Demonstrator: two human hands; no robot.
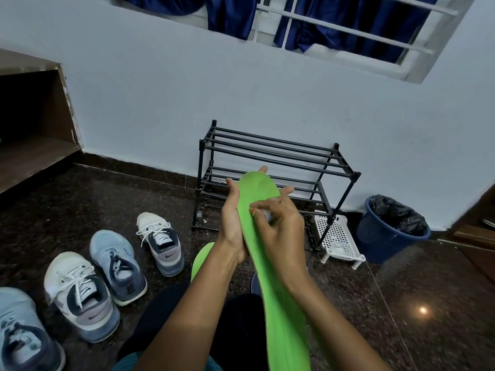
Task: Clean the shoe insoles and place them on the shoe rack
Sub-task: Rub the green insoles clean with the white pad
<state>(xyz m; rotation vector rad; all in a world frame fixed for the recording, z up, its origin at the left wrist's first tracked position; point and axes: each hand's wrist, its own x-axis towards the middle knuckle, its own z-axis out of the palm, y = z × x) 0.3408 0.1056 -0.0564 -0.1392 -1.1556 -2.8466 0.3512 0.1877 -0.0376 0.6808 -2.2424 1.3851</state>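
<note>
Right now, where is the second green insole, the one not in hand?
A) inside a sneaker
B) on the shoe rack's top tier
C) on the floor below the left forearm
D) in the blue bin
C: the second green insole lies on the dark floor, partly hidden by the left forearm.

No words or numbers are legible. A swoosh marks the heels of the near white sneaker and the far white sneaker, left of the held insole.
</note>
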